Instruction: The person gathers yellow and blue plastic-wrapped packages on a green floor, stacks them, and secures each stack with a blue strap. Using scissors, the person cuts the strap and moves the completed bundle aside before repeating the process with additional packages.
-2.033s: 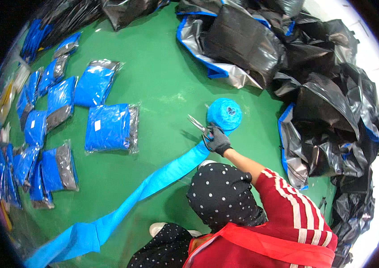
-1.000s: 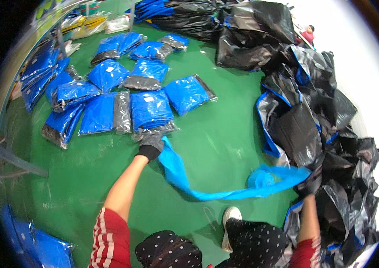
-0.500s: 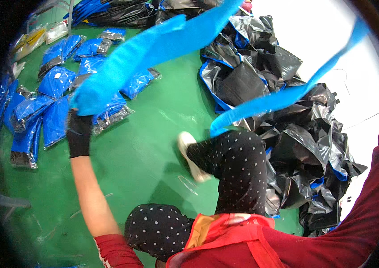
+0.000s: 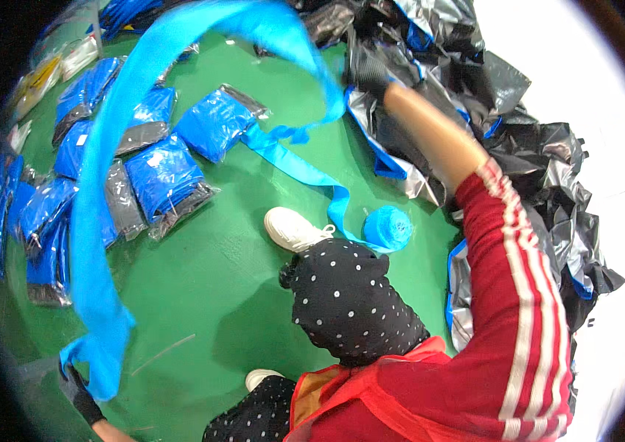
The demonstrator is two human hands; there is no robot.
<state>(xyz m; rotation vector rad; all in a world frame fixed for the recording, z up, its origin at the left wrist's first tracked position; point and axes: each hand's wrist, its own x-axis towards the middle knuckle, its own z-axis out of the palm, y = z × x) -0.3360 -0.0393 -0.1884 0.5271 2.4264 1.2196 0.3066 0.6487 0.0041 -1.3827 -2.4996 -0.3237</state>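
A long light-blue strip of thin material (image 4: 99, 191) arches in the air from my left hand (image 4: 80, 390) at the lower left up over the packets. My left hand, in a black glove, is closed on the strip's bunched end. The strip bends down beside my right hand (image 4: 368, 70), also gloved in black and smeared by motion. Whether the right fingers grip it cannot be made out. From there the strip trails over the floor to a light-blue roll (image 4: 388, 228) by my knee.
Clear-wrapped blue and black packets (image 4: 165, 177) lie on the green floor (image 4: 180, 295) at left. Large black sheets with blue edging (image 4: 504, 132) are heaped along the right, beside a white surface (image 4: 615, 147). My white shoe (image 4: 294, 228) stands near the roll.
My left hand has pulled the strip down and toward me, to the lower left. My right hand has come into view from the right. The roll now shows beside my knee.
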